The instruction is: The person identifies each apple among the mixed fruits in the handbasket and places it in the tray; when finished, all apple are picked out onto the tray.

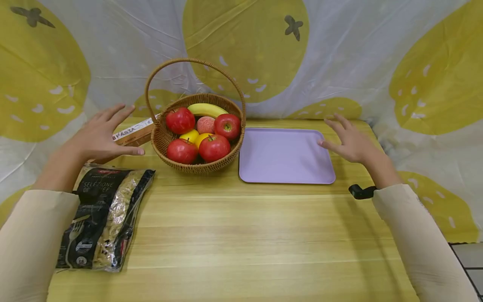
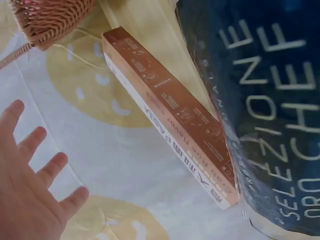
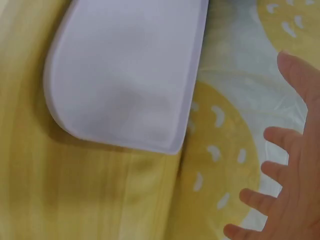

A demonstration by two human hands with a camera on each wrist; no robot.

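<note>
My left hand [image 1: 99, 136] is held with spread fingers over the pasta box [image 1: 136, 133] and the far end of a black pasta bag [image 1: 103, 216], holding nothing. In the left wrist view the brown pasta box [image 2: 167, 110] lies beside the bag [image 2: 265, 100], apart from the fingers. On the right, my other hand [image 1: 351, 142] hovers near the right edge of a lilac tray [image 1: 286, 157], fingers spread and nothing in them. The tray [image 3: 125, 70] is bare inside. Between the hands stands a wicker basket [image 1: 200, 168] holding several red apples [image 1: 180, 121], a banana [image 1: 206, 110] and yellow fruit.
A fabric backdrop [image 1: 336, 46] with large yellow fruit prints hangs behind the wooden table [image 1: 241, 239]. The basket's tall handle [image 1: 196, 61] arches above the fruit. A black wrist mount [image 1: 361, 192] juts from the right wrist.
</note>
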